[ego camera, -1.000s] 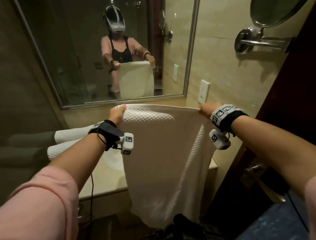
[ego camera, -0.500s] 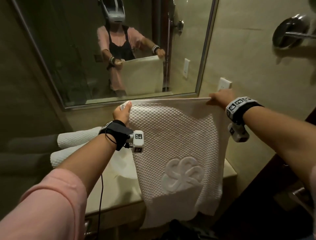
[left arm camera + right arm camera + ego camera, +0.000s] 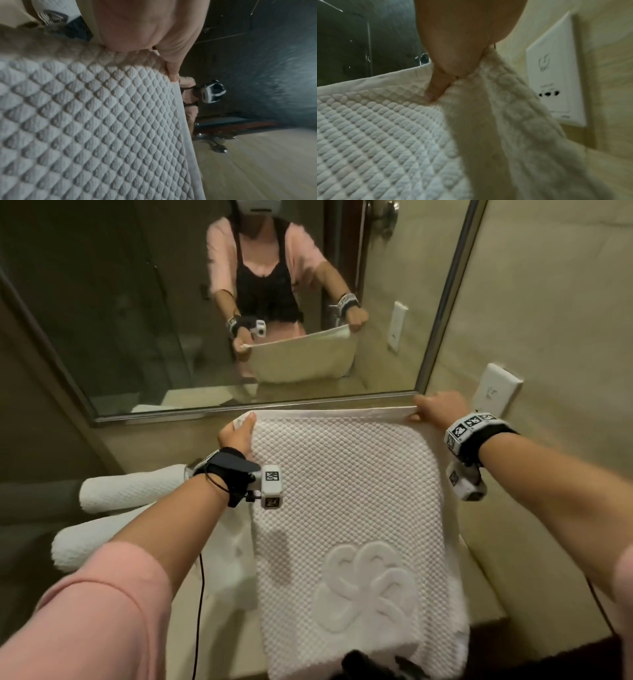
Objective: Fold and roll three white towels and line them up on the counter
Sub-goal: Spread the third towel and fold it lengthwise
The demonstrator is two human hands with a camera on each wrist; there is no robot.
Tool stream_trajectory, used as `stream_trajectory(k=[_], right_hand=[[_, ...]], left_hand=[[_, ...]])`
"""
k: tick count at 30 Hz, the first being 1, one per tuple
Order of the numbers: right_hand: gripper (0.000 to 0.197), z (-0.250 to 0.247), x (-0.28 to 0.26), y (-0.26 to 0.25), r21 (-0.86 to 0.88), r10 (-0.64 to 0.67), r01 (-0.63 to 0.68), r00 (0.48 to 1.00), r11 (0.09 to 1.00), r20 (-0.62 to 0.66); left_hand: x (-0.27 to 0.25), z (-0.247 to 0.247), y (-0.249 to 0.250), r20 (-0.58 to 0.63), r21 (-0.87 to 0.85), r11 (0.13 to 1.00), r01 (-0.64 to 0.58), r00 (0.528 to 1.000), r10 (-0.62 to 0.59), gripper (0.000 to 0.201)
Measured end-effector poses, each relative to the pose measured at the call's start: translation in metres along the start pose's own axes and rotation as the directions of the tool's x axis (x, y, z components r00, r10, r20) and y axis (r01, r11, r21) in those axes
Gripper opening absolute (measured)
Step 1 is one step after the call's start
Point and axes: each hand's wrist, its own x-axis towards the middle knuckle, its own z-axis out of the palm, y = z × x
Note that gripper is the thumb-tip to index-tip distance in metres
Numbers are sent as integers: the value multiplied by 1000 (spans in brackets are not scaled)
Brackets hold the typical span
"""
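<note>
A white waffle-weave towel (image 3: 346,491) with an embossed flower emblem lies stretched over the counter, its near end hanging past the front edge. My left hand (image 3: 239,431) pinches its far left corner, thumb on top (image 3: 171,70). My right hand (image 3: 435,407) pinches the far right corner (image 3: 440,86) close to the wall. The far edge runs taut between both hands, just below the mirror. Two rolled white towels (image 3: 133,486) (image 3: 89,542) lie side by side at the left of the counter.
A mirror (image 3: 205,302) with a metal frame stands behind the counter (image 3: 486,587) and reflects me. A white wall socket (image 3: 496,388) sits just right of my right hand. A black cable hangs from my left wrist. A dark object (image 3: 363,666) shows at the bottom edge.
Both hands have lowered the towel and carried it forward, from hanging upright in the air to lying spread over the counter. The emblem side now faces up.
</note>
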Motion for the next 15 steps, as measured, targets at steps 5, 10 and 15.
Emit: stream_trajectory(k=[5,10,15], right_hand=[[50,52,73,14,35,-107,106,994,994,31],[55,92,129,20,118,-182,184,983,976,-21],[49,141,158,2,194,-220,205,973,959,62]], left_hand=[[53,34,-27,-71,-17,999,38,997,-39,15],[109,49,-48,-183,4,997,74,980,-72,22],[139,47,-72,-202,68,981,179,966,-162,10]])
